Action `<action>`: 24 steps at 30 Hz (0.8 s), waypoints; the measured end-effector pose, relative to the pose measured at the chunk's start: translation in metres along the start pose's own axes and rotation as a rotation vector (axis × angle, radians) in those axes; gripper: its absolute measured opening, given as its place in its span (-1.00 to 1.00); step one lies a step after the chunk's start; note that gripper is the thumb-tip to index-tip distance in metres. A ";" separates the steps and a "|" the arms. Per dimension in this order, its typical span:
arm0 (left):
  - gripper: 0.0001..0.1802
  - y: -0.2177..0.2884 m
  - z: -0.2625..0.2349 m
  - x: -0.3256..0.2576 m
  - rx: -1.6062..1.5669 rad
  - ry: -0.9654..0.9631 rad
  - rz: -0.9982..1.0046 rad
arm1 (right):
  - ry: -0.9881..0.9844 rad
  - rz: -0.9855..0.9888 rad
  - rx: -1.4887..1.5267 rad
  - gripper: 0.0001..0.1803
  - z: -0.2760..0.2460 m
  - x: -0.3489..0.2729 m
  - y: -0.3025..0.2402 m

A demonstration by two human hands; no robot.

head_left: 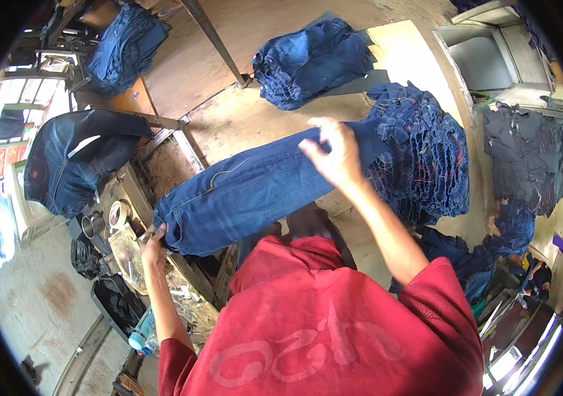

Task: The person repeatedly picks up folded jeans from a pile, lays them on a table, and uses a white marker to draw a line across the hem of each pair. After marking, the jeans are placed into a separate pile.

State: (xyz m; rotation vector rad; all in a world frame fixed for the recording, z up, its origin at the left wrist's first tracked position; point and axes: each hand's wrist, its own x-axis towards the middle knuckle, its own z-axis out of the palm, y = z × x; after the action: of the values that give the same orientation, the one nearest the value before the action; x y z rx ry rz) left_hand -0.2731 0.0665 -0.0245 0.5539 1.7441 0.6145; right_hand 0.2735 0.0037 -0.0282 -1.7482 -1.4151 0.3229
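Note:
A pair of dark blue jeans (248, 188) lies stretched across a worn wooden table (228, 119). My left hand (152, 241) grips the jeans at their left end, near the table's edge. My right hand (333, 155) pinches the fabric further right, where the jeans meet a tall stack of folded jeans (420, 158). I wear a red shirt that fills the lower middle of the view.
Another pile of jeans (311, 63) lies further back on the table, one more (123, 46) at the far left. A dark denim garment (73, 162) hangs on the left. Grey garments (526, 158) are heaped at right. Metal cups (93, 224) and a blue bottle (142, 333) sit below the table edge.

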 end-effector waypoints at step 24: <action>-0.87 0.019 0.160 -0.007 0.850 0.339 1.110 | 1.063 0.878 0.534 -0.67 -0.141 -0.024 0.248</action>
State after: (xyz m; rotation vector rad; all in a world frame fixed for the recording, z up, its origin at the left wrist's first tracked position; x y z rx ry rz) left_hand -0.1156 0.0954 -0.0407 2.1913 1.8723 0.6965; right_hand 0.5269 -0.0818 -0.1303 -1.5615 0.2160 0.1405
